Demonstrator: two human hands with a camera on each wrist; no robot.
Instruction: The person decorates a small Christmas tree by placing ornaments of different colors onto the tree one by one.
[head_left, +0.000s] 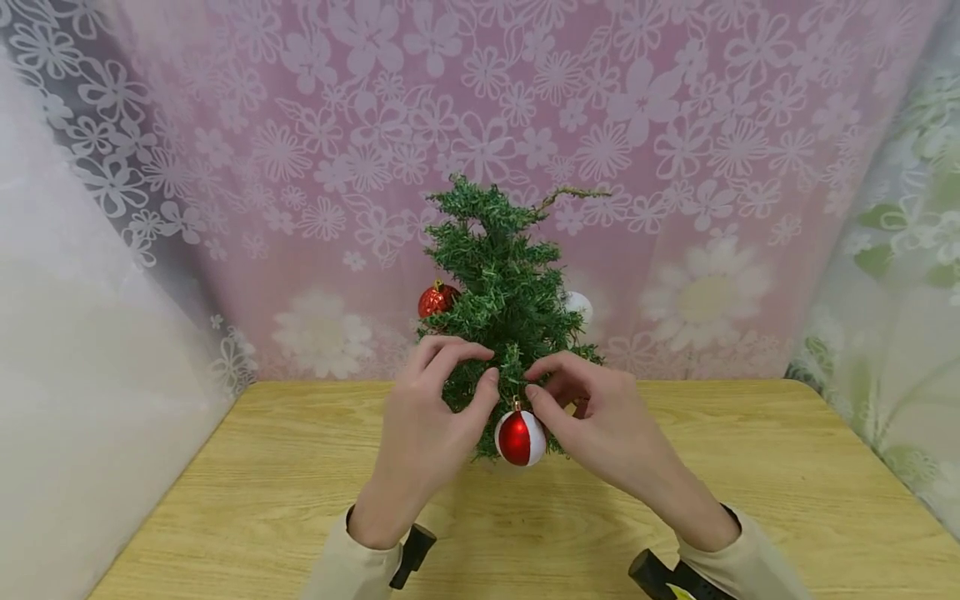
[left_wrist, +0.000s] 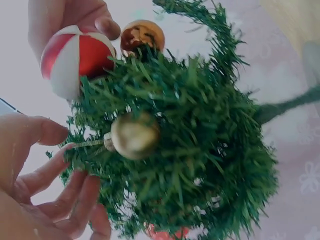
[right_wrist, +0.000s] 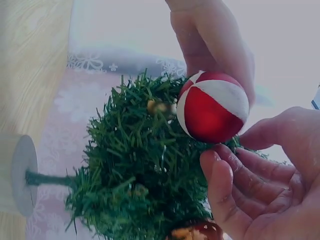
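Note:
A small artificial Christmas tree (head_left: 502, 283) stands before me. At its front a red and white bauble (head_left: 520, 438) hangs below a branch tip. My left hand (head_left: 427, 417) is at the left of this branch, thumb and index finger apart around the foliage. On the other side is my right hand (head_left: 600, 417), bent thumb and index finger close to the branch just above the bauble. In the left wrist view a gold bauble (left_wrist: 135, 136) hangs by its cord near my left fingertips. The right wrist view shows my right fingers (right_wrist: 242, 175) right below the striped bauble.
Higher on the tree, a red glittery bauble (head_left: 437, 300) hangs at left and a white bauble (head_left: 578, 308) at right. A bare twig (head_left: 573, 192) juts out near the top. The wooden table (head_left: 720, 467) lies underneath; a pink floral curtain (head_left: 480, 108) hangs behind.

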